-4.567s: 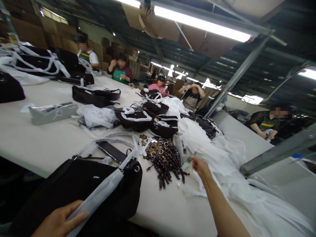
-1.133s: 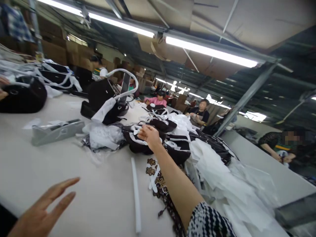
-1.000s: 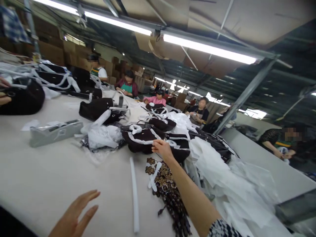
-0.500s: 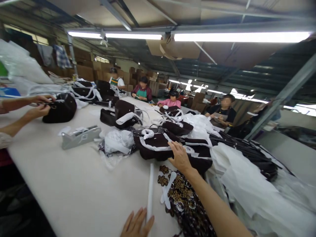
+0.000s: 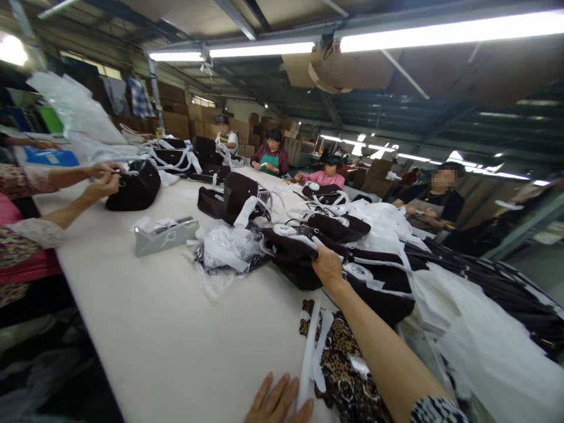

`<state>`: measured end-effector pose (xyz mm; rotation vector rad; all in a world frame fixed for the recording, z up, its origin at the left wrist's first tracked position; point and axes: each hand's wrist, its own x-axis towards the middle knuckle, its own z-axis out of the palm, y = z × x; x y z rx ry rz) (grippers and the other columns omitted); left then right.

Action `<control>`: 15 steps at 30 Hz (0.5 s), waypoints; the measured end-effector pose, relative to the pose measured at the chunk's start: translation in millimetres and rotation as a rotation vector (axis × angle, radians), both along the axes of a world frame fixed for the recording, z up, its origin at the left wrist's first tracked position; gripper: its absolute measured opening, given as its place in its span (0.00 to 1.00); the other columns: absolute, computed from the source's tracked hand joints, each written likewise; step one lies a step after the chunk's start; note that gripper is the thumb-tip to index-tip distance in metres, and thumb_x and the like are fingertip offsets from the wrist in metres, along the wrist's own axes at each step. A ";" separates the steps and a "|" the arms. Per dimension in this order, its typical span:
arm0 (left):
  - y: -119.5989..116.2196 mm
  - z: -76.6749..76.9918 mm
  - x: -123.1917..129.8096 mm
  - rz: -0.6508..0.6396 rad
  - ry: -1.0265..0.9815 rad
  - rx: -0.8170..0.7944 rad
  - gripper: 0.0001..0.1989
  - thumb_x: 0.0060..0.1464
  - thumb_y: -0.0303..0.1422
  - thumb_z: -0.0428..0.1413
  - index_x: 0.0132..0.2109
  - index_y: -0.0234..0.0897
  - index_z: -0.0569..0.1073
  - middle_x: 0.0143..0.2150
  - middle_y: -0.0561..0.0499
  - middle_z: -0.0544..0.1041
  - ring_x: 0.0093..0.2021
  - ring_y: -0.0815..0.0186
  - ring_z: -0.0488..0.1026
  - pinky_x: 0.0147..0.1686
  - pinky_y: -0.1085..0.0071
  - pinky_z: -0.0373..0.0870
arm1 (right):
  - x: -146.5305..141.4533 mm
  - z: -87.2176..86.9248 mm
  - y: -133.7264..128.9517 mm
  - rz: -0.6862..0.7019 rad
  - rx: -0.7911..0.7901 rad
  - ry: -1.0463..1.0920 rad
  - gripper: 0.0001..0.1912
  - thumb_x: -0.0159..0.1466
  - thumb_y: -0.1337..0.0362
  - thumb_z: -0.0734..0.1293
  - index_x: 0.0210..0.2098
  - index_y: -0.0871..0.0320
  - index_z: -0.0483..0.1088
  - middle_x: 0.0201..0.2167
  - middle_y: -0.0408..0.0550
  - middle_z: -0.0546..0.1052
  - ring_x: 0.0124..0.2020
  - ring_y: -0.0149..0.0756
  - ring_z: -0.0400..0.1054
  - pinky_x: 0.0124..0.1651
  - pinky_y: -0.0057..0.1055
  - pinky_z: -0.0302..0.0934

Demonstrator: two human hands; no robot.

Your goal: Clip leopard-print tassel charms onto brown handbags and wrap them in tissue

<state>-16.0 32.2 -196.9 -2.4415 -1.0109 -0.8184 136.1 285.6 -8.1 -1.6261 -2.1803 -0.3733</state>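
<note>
My right hand (image 5: pixel 329 267) grips the upper edge of a dark brown bag (image 5: pixel 291 261) with white wrapping, its fingers curled over the edge. At the bottom of the view my left hand (image 5: pixel 277 402) lies on the table with its fingers spread, its thumb side by a thin white strip (image 5: pixel 309 352). Beside the strip is a pile of leopard-print pieces with metal rings (image 5: pixel 348 376), partly under my right forearm. Another dark bag (image 5: pixel 383 288) with white wrapping rests just right of the gripped one.
A grey tape dispenser (image 5: pixel 167 236) and crumpled clear plastic (image 5: pixel 229 249) lie on the white table (image 5: pixel 176 329). At the left, another person's hands (image 5: pixel 106 179) work at a black bag (image 5: pixel 134 187). White sheets (image 5: pixel 476 329) cover the right side. Several people sit farther back.
My right hand has closed on the dark bag, whose near side now looks lifted and tilted. The white strip has shifted onto the leopard-print pieces' edge. The whole view has turned slightly left.
</note>
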 end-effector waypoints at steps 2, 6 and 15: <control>9.5 7.3 5.8 0.008 -0.041 -0.129 0.32 0.61 0.41 0.54 0.69 0.46 0.53 0.58 0.47 0.75 0.56 0.59 0.73 0.60 0.62 0.64 | 6.1 31.6 4.8 -0.076 0.072 0.059 0.13 0.67 0.63 0.60 0.45 0.60 0.73 0.37 0.56 0.79 0.38 0.45 0.73 0.38 0.34 0.57; 16.9 10.5 10.4 -0.073 -0.257 -0.476 0.52 0.50 0.56 0.57 0.72 0.38 0.41 0.67 0.35 0.61 0.66 0.49 0.61 0.61 0.53 0.63 | 16.1 116.1 -1.5 -0.141 0.313 0.322 0.14 0.64 0.56 0.63 0.35 0.61 0.74 0.30 0.54 0.78 0.32 0.43 0.70 0.35 0.34 0.57; -2.6 63.1 -27.0 -0.092 -1.481 -1.147 0.35 0.58 0.56 0.48 0.63 0.36 0.64 0.64 0.34 0.66 0.65 0.50 0.62 0.62 0.51 0.61 | -3.7 247.3 -116.3 0.015 0.502 0.505 0.19 0.60 0.48 0.66 0.28 0.59 0.72 0.25 0.48 0.74 0.29 0.40 0.67 0.34 0.37 0.60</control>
